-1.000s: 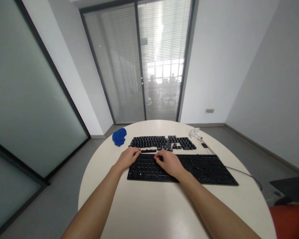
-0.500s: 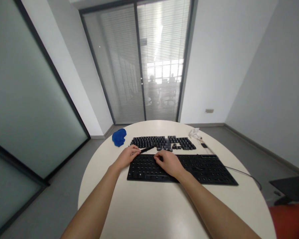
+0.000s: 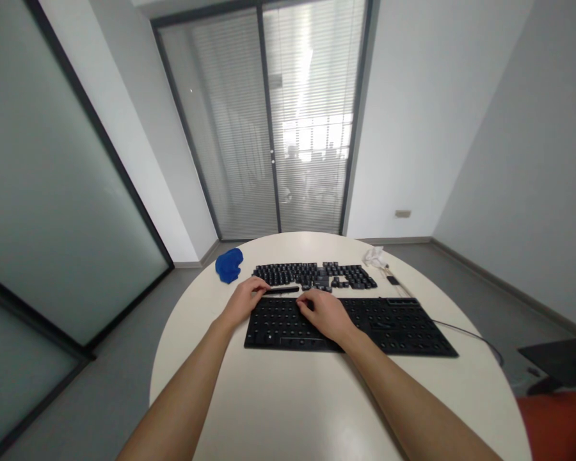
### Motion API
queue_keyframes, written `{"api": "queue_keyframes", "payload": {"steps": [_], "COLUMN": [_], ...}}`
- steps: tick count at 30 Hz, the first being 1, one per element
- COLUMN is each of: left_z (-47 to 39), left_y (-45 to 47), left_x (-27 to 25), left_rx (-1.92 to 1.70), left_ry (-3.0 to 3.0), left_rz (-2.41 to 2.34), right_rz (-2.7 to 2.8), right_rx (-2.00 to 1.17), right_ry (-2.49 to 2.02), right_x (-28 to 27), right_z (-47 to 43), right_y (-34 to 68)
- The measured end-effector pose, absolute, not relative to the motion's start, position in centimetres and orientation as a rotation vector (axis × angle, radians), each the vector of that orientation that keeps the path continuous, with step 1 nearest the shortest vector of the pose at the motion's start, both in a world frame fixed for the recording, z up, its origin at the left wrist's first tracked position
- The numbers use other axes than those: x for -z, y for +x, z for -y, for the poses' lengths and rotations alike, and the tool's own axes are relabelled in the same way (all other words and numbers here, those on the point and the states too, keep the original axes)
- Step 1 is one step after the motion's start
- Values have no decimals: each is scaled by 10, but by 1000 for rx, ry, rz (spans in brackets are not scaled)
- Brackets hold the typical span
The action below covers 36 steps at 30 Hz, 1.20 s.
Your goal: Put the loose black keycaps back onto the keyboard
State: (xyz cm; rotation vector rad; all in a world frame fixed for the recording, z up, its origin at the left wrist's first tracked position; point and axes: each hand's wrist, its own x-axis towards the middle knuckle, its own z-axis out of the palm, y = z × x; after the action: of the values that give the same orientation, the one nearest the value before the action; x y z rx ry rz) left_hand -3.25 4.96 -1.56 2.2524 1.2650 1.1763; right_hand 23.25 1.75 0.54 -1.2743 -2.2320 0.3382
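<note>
A black keyboard base (image 3: pixel 413 333) with its keycaps off lies across the table. My left hand (image 3: pixel 242 298) is at its upper left corner, fingers closed on the left end of a long black space bar keycap (image 3: pixel 284 290). That keycap lies level just behind the base's back edge. Over the middle-left of the base rests my right hand (image 3: pixel 324 312), thumb and fingertips curled together; whatever they may hold is hidden. Behind the base, loose black keycaps (image 3: pixel 288 274) are laid out in keyboard-like rows.
On the round white table (image 3: pixel 269 403), a blue lump of cloth or putty (image 3: pixel 229 265) sits at the left. Crumpled white tissue (image 3: pixel 376 257) lies at the back right beside a cable with a black piece (image 3: pixel 392 280). Another cable (image 3: pixel 470 334) runs off the right edge.
The space bar keycap in my left hand has turned from slanted to level, its left end moving slightly back with the hand. My right hand stays where it was.
</note>
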Motion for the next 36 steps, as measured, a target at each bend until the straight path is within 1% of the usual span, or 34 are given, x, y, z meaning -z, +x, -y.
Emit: {"api": "queue_keyframes", "payload": {"steps": [10, 15, 21, 25, 30, 36], "left_z": [-45, -34, -26, -22, -15, -4], "left_y": [-26, -14, -5, -2, 3, 11], "left_x": [1, -8, -16, -16, -21, -31], "left_rx": [-1331, -1286, -1238, -1141, -928, -704], "left_ry": [2158, 2137, 2080, 1991, 1998, 2147], "left_rz": [-1298, -1124, -1077, -1067, -1094, -1077], "right_rz": [1921, 1771, 1903, 1947, 2049, 2104], "right_rx": [-312, -610, -809, -864, -855, -779], "right_ry": [-1319, -1263, -1070, -1036, -991, -1089], "right_x": [6, 4, -7, -18, -32, -22], "right_z": [-27, -33, -36, -35, -32, -15], "right_y": [235, 236, 245, 254, 262, 278]}}
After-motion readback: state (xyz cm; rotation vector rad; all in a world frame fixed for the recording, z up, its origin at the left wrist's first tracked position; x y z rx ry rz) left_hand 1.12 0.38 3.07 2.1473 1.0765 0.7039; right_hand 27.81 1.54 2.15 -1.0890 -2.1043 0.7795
